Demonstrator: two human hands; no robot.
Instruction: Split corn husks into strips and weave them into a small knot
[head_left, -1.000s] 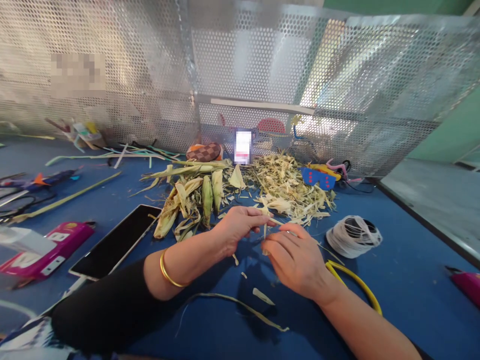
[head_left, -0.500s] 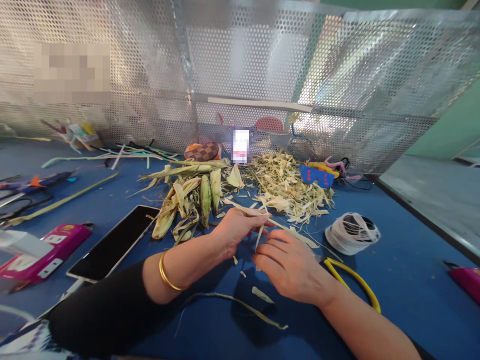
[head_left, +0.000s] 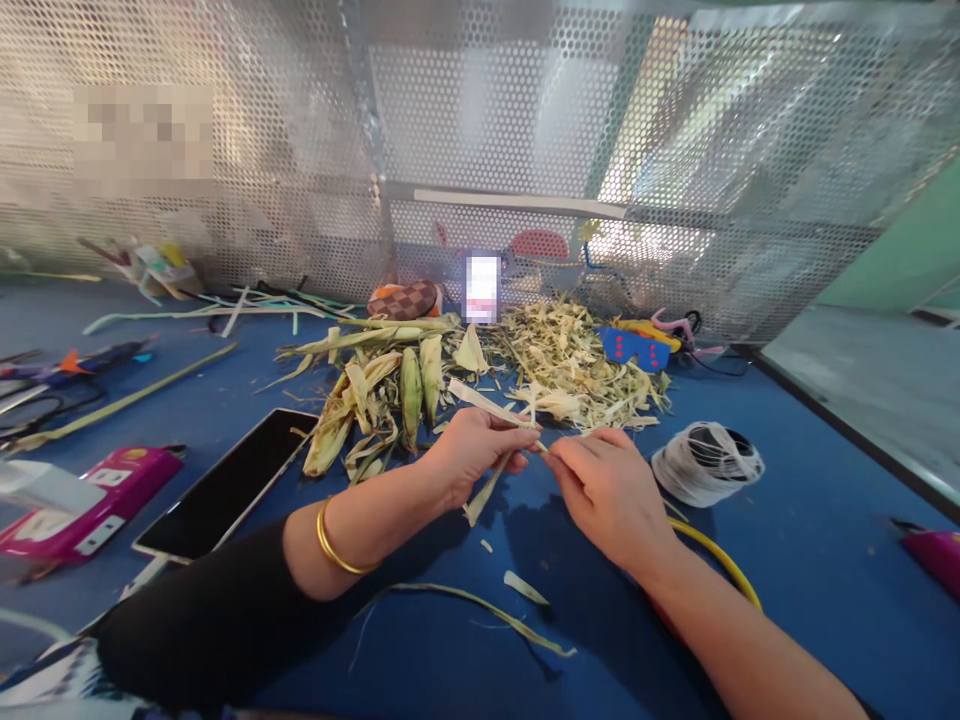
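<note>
Between thumb and fingers, my left hand (head_left: pixel 476 455) pinches pale corn husk strips (head_left: pixel 487 402) where they cross. One strip points up and left past the thumb, and another hangs below the fingers. My right hand (head_left: pixel 604 490) is closed on the right end of a husk strip, just beside the left fingertips. The exact crossing is partly covered by my fingers. Below the hands lie a small husk scrap (head_left: pixel 525 587) and a long thin husk strand (head_left: pixel 480 602). A yellow curved handle (head_left: pixel 720 560) shows behind my right wrist.
Whole husks (head_left: pixel 375 400) and a heap of shredded husk (head_left: pixel 562 365) lie behind my hands. A spool of white string (head_left: pixel 705 465) stands at right. On the left are a dark-screened phone (head_left: pixel 229 485) and a magenta power strip (head_left: pixel 112 495). A perforated metal screen (head_left: pixel 495 120) closes the back.
My right hand has shifted from below the crossing to the strip's right end, its fingers drawn together. The hanging strip now slants down and left beneath my left hand, which has barely moved.
</note>
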